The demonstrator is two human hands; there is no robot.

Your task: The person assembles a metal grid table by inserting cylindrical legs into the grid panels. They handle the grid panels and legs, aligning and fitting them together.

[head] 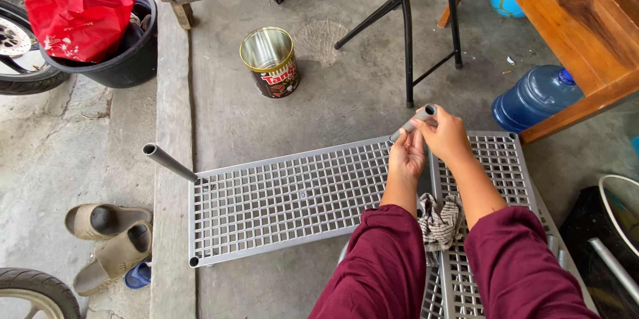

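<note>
Head view: grey tube within both hands' grasp.

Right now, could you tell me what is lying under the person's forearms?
A checked cloth lies on the grey grid shelf panel between the maroon sleeves. The sleeves cover part of the cloth and the panels beneath, so anything further there is hidden.

Grey lattice shelf panels: two, one flat on the concrete floor, one at its right end. Grey tubes: two, one in hand, one at the first panel's far-left corner. Tin can: one. Blue water jug: one. Tan sandals: two. Checked cloth: one.
</note>
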